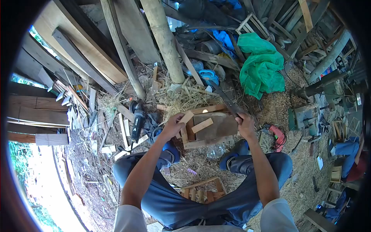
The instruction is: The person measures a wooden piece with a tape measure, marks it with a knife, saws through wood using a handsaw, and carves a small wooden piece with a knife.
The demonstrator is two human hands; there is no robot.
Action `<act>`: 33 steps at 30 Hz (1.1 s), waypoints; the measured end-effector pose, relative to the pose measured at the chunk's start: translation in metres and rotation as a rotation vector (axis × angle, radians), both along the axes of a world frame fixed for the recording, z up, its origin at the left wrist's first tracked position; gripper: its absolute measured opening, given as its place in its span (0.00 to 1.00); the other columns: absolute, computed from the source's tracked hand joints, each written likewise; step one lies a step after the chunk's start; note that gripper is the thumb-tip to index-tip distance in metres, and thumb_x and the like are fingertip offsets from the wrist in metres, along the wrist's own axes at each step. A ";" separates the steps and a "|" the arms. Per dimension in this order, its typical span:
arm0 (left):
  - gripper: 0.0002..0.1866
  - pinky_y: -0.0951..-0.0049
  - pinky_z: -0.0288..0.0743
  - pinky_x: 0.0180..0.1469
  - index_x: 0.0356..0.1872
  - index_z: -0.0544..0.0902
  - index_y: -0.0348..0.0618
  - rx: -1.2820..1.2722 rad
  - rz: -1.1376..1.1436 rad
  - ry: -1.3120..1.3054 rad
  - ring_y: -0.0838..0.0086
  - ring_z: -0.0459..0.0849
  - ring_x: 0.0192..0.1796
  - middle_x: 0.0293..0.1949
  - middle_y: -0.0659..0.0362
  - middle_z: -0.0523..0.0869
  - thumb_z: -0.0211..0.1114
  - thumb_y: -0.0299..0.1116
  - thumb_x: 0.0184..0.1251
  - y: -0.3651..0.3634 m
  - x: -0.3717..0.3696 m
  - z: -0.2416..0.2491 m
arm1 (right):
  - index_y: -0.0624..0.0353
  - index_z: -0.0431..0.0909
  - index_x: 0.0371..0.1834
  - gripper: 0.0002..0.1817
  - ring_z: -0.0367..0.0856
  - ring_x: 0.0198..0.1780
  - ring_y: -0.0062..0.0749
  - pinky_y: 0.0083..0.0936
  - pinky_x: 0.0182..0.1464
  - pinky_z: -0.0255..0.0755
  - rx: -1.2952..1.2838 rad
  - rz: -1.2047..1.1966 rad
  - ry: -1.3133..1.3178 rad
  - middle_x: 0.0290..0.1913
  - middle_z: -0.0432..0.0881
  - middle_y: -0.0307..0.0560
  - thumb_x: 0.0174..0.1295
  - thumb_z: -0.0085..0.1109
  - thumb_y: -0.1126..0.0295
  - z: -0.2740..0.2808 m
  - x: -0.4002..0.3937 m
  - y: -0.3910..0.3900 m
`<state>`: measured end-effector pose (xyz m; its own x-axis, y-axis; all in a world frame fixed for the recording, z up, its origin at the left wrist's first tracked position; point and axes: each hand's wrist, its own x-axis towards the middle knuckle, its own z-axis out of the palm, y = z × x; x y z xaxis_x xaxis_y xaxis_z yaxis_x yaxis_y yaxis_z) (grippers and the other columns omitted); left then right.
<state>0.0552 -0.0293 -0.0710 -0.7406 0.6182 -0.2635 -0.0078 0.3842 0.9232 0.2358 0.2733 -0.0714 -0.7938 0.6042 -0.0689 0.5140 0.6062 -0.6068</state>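
A small wooden block [187, 116] is being pinched by the left hand [174, 127] at the low wooden bench's [223, 128] left end; a long dark blade [225, 99] is being gripped in the right hand's [246, 124] curled fingers. Around them, shaving-strewn ground [291, 83] is being occupied by an angle grinder [137, 124], red power drill [278, 138] and green plastic sheet [261, 63].

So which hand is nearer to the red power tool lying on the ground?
Right. The right hand, gripping a long, dark, flat tool, is just left of the red power tool. The left hand, holding a small, pale wooden block, is farther left.
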 end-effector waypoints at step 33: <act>0.21 0.58 0.68 0.58 0.48 0.81 0.46 -0.154 -0.139 0.710 0.60 0.79 0.53 0.44 0.56 0.85 0.75 0.36 0.52 0.135 0.088 -0.013 | 0.60 0.73 0.31 0.20 0.71 0.23 0.22 0.23 0.27 0.67 -1.035 -0.456 0.458 0.24 0.71 0.36 0.66 0.65 0.54 0.103 0.033 0.009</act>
<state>0.1434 0.1057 -0.0841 -0.6827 0.7133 0.1585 0.6292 0.4636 0.6238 0.2686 0.2820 0.0314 -0.6004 0.6594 -0.4525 0.1649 -0.4515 -0.8769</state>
